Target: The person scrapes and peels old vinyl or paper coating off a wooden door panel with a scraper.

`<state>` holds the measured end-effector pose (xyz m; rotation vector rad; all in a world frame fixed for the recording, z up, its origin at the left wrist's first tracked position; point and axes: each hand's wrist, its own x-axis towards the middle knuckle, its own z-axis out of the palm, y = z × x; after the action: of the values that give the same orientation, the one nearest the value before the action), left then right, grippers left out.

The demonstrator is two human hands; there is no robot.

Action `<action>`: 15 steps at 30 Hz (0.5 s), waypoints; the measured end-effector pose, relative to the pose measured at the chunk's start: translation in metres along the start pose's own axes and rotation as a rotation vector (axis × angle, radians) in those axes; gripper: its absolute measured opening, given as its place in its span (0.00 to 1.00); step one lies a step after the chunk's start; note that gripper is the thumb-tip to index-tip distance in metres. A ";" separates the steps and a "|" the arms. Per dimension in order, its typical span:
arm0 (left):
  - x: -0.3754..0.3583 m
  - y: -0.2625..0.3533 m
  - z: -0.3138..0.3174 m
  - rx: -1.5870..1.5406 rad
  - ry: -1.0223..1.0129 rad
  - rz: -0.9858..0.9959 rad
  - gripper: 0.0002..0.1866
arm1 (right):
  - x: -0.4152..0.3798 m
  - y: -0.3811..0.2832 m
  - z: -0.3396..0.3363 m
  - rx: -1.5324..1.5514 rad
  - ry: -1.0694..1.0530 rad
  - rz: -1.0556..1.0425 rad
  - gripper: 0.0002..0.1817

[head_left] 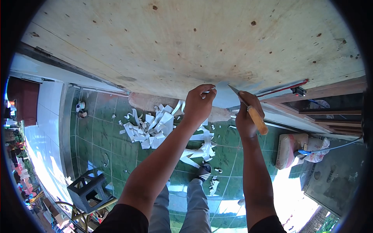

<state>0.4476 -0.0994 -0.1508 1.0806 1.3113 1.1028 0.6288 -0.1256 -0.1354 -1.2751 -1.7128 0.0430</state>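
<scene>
My right hand [248, 115] is wrapped round a knife with an orange-brown handle [258, 121]. Its narrow blade points up and to the left, with the tip near the lower edge of a pale wooden board [186, 50] dotted with dark spots. Just left of the blade, my left hand [200, 101] is closed in a pinch, thumb against fingers. A small pale bit shows at those fingertips, too small to name. A light bluish-grey surface [224, 95] lies between the two hands.
White strips and scraps [157, 126] lie heaped on the green tiled floor [126, 149]. A dark plastic stool [90, 190] stands at lower left. Filled sacks [291, 149] sit at right, near a window frame [326, 110]. A red bar [283, 88] runs beside the board.
</scene>
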 end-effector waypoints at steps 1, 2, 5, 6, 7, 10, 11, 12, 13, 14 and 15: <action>0.001 0.003 0.005 -0.010 -0.002 0.021 0.16 | -0.007 -0.011 -0.010 0.004 0.028 0.009 0.16; 0.003 0.008 0.010 0.020 0.003 0.038 0.17 | -0.023 -0.014 -0.016 0.006 0.001 0.060 0.12; 0.005 0.019 0.027 0.075 0.046 0.111 0.19 | -0.109 -0.030 -0.034 0.012 -0.083 0.215 0.06; 0.006 0.024 0.030 0.075 0.061 0.084 0.19 | -0.141 -0.042 -0.042 0.031 -0.110 0.315 0.06; 0.007 0.030 0.033 0.073 0.075 0.055 0.19 | -0.173 -0.057 -0.050 0.048 -0.138 0.414 0.05; 0.010 0.033 0.035 0.045 0.036 -0.051 0.21 | -0.253 -0.100 -0.070 0.068 -0.185 0.645 0.04; 0.010 0.032 0.032 0.033 0.015 -0.092 0.22 | -0.259 -0.109 -0.073 0.062 -0.204 0.646 0.04; 0.007 0.028 0.030 0.054 0.032 -0.101 0.22 | -0.261 -0.117 -0.075 0.058 -0.224 0.648 0.04; 0.003 0.020 0.027 0.077 0.047 -0.106 0.22 | -0.256 -0.118 -0.074 0.072 -0.195 0.691 0.04; 0.000 0.012 0.022 0.100 0.064 -0.107 0.22 | -0.248 -0.116 -0.069 0.088 -0.164 0.732 0.05; -0.008 0.002 0.017 0.104 0.084 -0.149 0.22 | -0.240 -0.114 -0.064 0.105 -0.133 0.776 0.05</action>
<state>0.4648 -0.1062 -0.1475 1.0028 1.5051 0.9872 0.5888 -0.3880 -0.1989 -1.8108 -1.2053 0.6718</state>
